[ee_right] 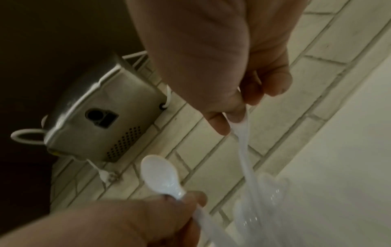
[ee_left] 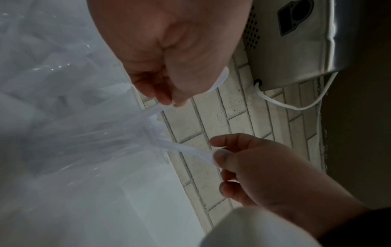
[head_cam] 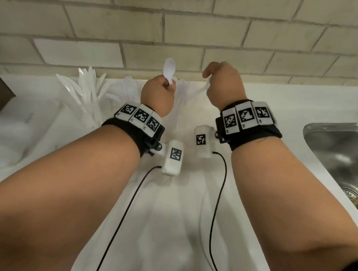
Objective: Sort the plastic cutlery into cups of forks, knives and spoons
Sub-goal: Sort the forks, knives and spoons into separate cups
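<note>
Left grip [head_cam: 159, 93] is clenched around the handle of a white plastic spoon [head_cam: 169, 70], whose bowl stands up above the fist toward the tiled wall [head_cam: 170, 34]. From the right wrist view that spoon's bowl [ee_right: 160, 177] shows clearly, with the fingers curled round its neck. To the far left on the white worktop [head_cam: 274, 103], a clear cup [head_cam: 91, 102] holds a bunch of white plastic knives, fanned outward, and another clear cup of white cutlery [head_cam: 121, 90] sits just right of it; its pieces are too washed out to name. Between the two hands stands a third clear cup [ee_left: 118, 138], holding several white handles. Right grip [head_cam: 223, 85] pinches the end of a second white utensil [ee_right: 243, 147] between thumb and fingertips, its lower part running down into that cup; which kind it is cannot be told. At the far right, a steel sink [head_cam: 337, 150] is set into the worktop. A metal wall unit [ee_right: 101, 120] with a white cord hangs above.
</note>
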